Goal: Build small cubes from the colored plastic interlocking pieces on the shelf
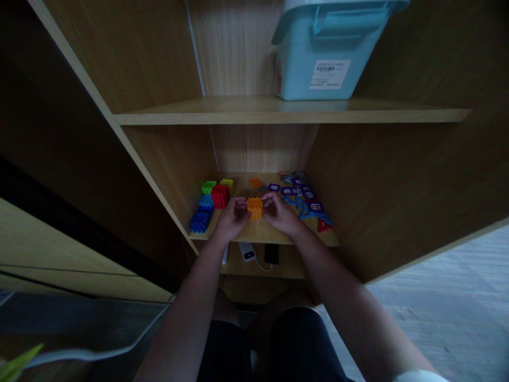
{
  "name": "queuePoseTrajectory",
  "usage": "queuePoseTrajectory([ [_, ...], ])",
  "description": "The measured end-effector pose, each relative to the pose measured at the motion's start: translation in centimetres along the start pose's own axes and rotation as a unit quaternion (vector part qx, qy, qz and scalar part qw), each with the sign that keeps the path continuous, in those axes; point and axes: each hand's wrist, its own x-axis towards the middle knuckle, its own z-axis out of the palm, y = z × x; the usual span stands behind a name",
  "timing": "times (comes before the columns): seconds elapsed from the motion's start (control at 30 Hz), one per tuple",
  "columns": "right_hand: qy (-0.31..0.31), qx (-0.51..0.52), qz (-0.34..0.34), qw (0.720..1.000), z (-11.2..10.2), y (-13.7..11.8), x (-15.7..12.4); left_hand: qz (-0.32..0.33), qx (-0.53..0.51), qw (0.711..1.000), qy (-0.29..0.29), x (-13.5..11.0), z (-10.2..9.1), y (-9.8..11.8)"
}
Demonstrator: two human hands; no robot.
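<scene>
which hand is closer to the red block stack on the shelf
Left. The left hand grips the orange block just right of the red block stack. The right hand holds the orange block's far side, farther from it.

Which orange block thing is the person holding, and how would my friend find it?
Find the wooden shelf below the pale blue storage box. At its front edge, the left hand and right hand meet around the orange block cube. It alone is held; the other cubes sit stacked to the left.
</scene>
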Motion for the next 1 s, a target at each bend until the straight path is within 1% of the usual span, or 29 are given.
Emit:
queuePoseTrajectory([
  [0.23,-0.018,-0.02,0.005,1.0,0.0,0.5,-0.2,0.013,-0.013,1.0,-0.006,0.1,0.0,0.0],
  [0.37,-0.032,-0.023,0.011,0.999,0.1,0.5,-0.3,0.011,0.014,1.0,-0.01,0.1,-0.1,0.2],
  [0.5,-0.033,-0.021,0.013,0.999,0.2,0.6,-0.3,0.0,0.042,0.999,-0.011,0.1,0.0,0.2],
  [0.73,-0.049,-0.032,0.018,0.998,0.4,1.2,-0.3,-0.015,0.059,0.998,-0.011,0.2,0.3,-0.4],
  [1.0,-0.062,-0.045,0.02,0.997,0.5,1.0,-0.2,-0.015,0.086,0.996,-0.012,0.2,0.2,-0.8],
])
